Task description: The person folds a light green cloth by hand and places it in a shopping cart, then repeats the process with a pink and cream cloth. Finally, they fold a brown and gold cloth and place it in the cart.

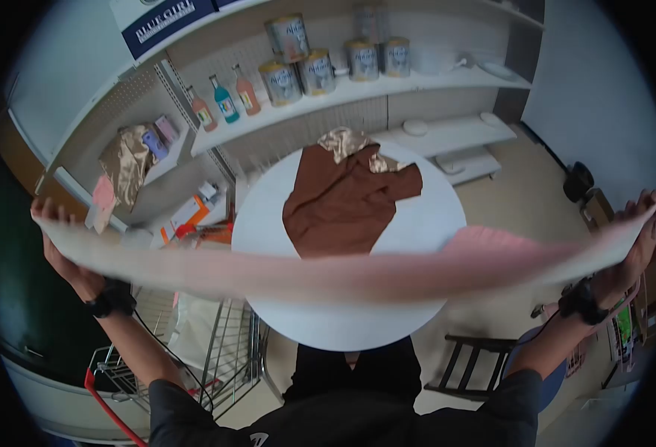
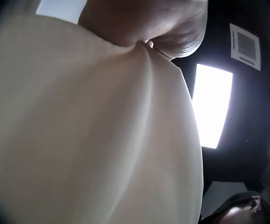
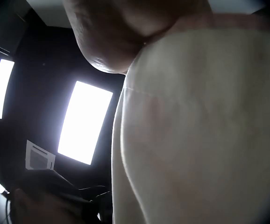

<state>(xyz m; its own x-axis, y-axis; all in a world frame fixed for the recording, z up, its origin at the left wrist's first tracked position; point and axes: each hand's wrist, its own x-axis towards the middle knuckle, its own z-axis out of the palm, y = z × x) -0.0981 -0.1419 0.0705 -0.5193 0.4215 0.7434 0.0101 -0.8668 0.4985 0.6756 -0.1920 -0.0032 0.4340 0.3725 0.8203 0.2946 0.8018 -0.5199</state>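
A pink and off-white cloth [image 1: 328,277] is stretched wide between both hands above a round white table [image 1: 261,223], blurred and sagging slightly in the middle. My left hand [image 1: 67,249] pinches one end at the far left; in the left wrist view, folds of the cloth [image 2: 93,126] run down from the grip. At the far right my right hand [image 1: 636,249] grips the opposite end, and the cloth [image 3: 195,121] hangs below it in the right wrist view. On the table lies a brown garment [image 1: 343,201] with shiny gold satin [image 1: 339,141] at its top.
Shelves behind the table carry bottles [image 1: 225,100] and several tins [image 1: 279,83]. A gold satin cloth [image 1: 125,160] hangs over a shelf at the left. A wire shopping cart [image 1: 220,343] stands at the lower left, a dark chair [image 1: 466,365] at the lower right.
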